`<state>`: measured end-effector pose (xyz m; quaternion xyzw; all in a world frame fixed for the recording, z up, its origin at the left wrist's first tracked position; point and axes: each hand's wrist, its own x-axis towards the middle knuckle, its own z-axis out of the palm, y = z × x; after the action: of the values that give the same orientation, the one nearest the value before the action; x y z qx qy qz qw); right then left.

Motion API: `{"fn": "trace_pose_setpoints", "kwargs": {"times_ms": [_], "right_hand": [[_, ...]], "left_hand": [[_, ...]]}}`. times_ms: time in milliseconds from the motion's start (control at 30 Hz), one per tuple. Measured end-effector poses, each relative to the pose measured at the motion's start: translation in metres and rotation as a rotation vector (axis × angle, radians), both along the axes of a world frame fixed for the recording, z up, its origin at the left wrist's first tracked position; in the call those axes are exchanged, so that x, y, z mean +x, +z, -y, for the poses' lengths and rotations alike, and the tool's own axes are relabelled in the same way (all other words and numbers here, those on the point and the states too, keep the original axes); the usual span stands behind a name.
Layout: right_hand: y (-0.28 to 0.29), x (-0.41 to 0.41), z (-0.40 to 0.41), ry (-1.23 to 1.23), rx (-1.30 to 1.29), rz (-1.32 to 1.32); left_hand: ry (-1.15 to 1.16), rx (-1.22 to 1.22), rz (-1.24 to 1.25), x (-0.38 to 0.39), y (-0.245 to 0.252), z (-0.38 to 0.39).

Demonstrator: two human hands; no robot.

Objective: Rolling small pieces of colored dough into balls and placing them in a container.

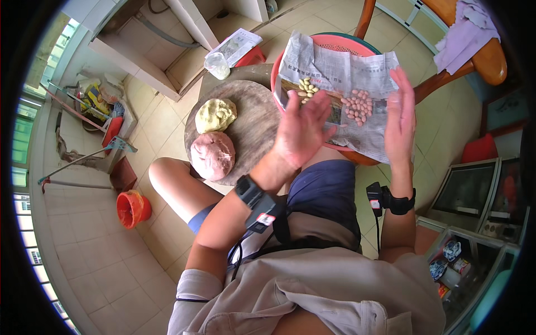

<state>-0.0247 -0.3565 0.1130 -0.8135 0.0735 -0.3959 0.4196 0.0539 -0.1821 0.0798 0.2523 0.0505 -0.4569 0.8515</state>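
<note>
My left hand (302, 130) is raised over the near left edge of a pink plastic basket (278, 79), palm up and fingers spread, with nothing seen in it. My right hand (400, 113) hangs over the right side of the newspaper (372, 134) that lines the basket, fingers extended and nothing visible in them. Small pink dough pieces (358, 106) lie on the newspaper between my hands. Pale yellow dough pieces (307, 87) lie beyond my left hand, which partly hides them. On a round wooden board (255, 121) to the left, a yellow dough lump (215, 115) touches a larger pink dough lump (212, 155).
Behind the board are a clear plastic cup (217, 65) and a red stool (251, 57) with papers on it. A wooden chair (448, 75) holding a lilac cloth stands at right. An orange bin (133, 209) and a dustpan (123, 174) are at left. Glass-fronted cabinets (465, 192) stand at lower right.
</note>
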Motion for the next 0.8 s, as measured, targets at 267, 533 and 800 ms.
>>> {"fn": "trace_pose_setpoints", "kwargs": {"times_ms": [267, 533, 800], "right_hand": [[-0.029, 0.018, -0.074, 0.431, -0.064, -0.222], [-0.071, 0.043, -0.166, 0.777, -0.244, -0.337], [-0.087, 0.055, -0.207, 0.696, -0.324, -0.219]], "left_hand": [[0.392, -0.141, 0.253, 0.025, -0.002, -0.143], [0.536, -0.444, 0.315, 0.043, -0.032, -0.208], [0.556, -0.483, 0.282, 0.042, -0.051, -0.205]]}}
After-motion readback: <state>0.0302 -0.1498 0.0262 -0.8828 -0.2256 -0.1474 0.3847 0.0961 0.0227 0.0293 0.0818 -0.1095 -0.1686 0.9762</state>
